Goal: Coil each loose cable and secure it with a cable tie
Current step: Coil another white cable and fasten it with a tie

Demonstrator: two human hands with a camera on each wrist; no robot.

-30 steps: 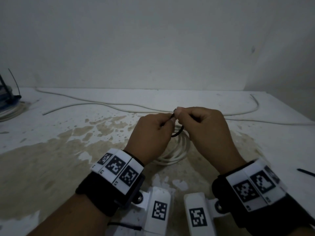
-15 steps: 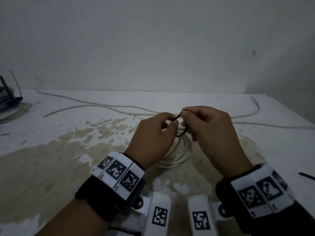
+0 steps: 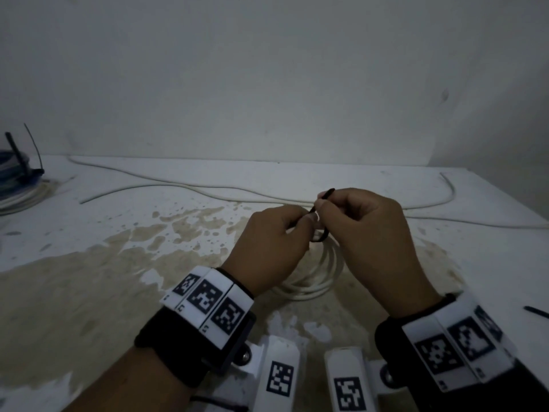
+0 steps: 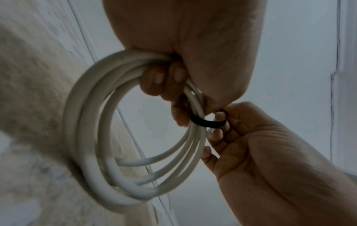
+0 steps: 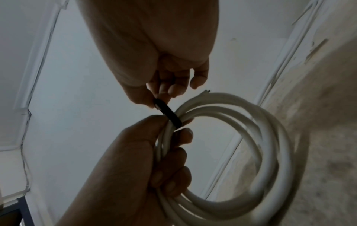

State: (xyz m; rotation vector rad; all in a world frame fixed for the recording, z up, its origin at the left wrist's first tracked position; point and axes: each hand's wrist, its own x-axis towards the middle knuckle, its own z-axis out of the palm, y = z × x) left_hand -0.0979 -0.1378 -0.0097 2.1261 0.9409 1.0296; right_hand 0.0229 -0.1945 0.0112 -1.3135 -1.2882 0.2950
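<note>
At the centre of the head view both hands meet just above the desk (image 3: 89, 263). The left hand (image 3: 270, 248) has its fingers (image 4: 160, 76) curled tight round one side of the coil (image 4: 92, 137), clamping the white turns into a single bundle so they cannot spring apart while the tie (image 4: 208, 123) goes on. The rest of the coil hangs free below the fist, toward the stained patch of the desk. The right hand (image 3: 371, 233) pinches the black tie between thumb and fingertips, fingers closed on it; the tie is looped round the bundled turns right beside the left fingers, where the strands are already pressed together (the easiest spot to cinch). Its tail sticks up past the right knuckles in the head view. Whether the tail has passed through the head of the tie I cannot tell.

A second cable (image 3: 208, 190) lies loose across the back of the desk, so by my judgement more work remains. At the far left edge lie cables (image 3: 20, 197) that already look bundled.
</note>
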